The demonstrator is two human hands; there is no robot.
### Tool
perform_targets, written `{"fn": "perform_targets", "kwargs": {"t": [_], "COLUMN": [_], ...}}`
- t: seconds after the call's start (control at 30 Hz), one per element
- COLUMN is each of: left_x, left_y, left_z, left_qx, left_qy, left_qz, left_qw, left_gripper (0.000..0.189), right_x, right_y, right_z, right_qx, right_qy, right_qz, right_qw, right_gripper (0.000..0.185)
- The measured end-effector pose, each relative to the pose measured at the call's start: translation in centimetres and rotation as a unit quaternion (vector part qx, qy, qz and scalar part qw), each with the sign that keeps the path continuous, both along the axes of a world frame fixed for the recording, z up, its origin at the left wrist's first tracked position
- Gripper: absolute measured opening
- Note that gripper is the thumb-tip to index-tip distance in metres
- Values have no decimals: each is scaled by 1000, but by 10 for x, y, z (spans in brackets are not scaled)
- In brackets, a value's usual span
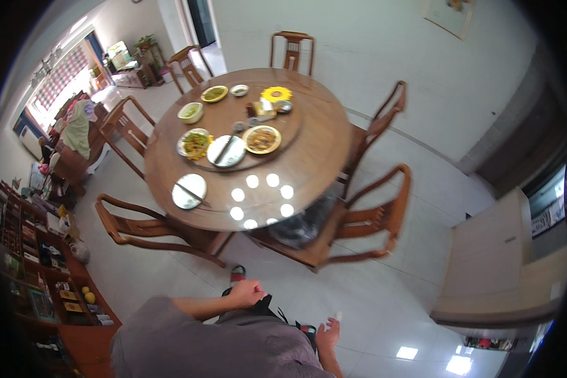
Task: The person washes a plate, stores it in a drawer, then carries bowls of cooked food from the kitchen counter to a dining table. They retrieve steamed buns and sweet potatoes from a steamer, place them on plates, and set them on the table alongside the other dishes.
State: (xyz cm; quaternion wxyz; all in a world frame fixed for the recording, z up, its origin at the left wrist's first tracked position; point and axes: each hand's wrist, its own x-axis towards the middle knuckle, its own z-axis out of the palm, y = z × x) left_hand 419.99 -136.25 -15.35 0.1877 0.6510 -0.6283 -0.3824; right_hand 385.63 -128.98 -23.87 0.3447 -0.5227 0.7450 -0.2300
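Note:
My left hand (247, 293) is curled in front of my waist, above my dark trousers, with nothing visible in it. My right hand (328, 333) hangs at my right side with its fingers apart. A small pale spot (339, 315) shows by its fingertips; I cannot tell whether it is an object or a reflection. Ahead stands a round wooden dining table (312, 175) with a raised turntable (290, 137). On the turntable, chopsticks lie across a white plate (231, 153) between a dish of green food (194, 143) and a yellow-rimmed dish of brown food (262, 140).
Another plate (189, 184) with chopsticks lies near the table's front left edge. Wooden chairs (373, 224) surround the table, one holding a dark plastic bag (302, 224). Loaded shelves (66, 279) line the left, and a pale cabinet (486, 255) stands right.

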Motion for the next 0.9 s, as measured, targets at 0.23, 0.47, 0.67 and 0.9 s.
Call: {"fn": "perform_targets", "kwargs": {"t": [0.23,0.47,0.67,0.9], "left_x": [-352,-571,-818,-1247], "left_y": [-30,-79,-148,-11], "left_z": [57,38,23,91], "left_qx": [68,-69,38,-3], "left_qy": [37,140,158,300], "left_qz": [-191,-419,-484,-753], "left_qw": [978,895,860,585], "left_gripper": [42,22,28,26], "right_x": [-288,-409,-397,-544], "right_y": [152,308,342,294], "right_z": [4,-94,-104,-60], "right_qx": [-34,22,257,208], "right_qy": [-72,-185,-324,-350], "right_qz": [-478,-726,-787,-816], "right_qw": [875,662,457,409], "right_gripper": [54,58,55,49]}}
